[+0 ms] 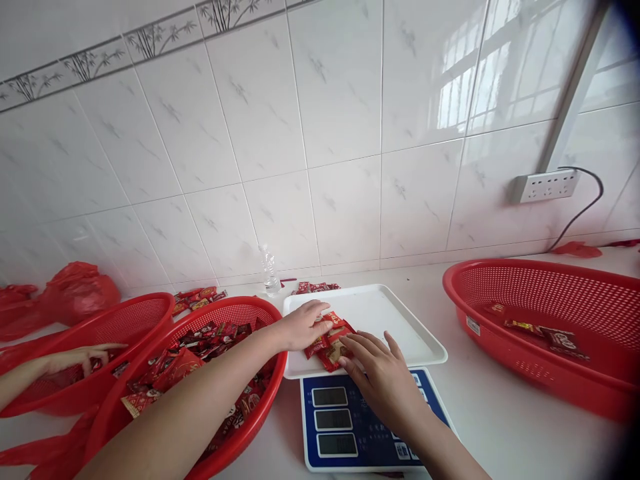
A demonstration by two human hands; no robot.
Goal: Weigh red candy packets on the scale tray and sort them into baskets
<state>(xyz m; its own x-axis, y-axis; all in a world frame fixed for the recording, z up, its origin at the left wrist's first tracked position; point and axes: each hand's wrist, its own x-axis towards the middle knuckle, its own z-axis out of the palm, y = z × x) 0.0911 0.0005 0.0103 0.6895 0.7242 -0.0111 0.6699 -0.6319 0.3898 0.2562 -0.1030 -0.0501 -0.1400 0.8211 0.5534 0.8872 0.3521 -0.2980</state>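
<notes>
Several small red snack packets (pixel 330 341) lie bunched at the near left part of the white scale tray (pixel 400 327). My left hand (pixel 303 325) is at their left side, its thumb laid over a packet and its fingers curled about the bunch. From the right, my right hand (pixel 377 370) reaches over the blue scale panel (pixel 333 419); its fingers are spread and the tips touch the packets. Beneath my left forearm stands a red basket (pixel 260 307) full of red-wrapped packets.
At the right a red basket (pixel 465 313) holds a few packets. Another person's hand (pixel 75 360) reaches into a red basket (pixel 150 303) at the far left. A clear plastic bottle (pixel 269 270) and more packets (pixel 315 288) stand near the wall, and a red plastic bag (pixel 80 293) lies left.
</notes>
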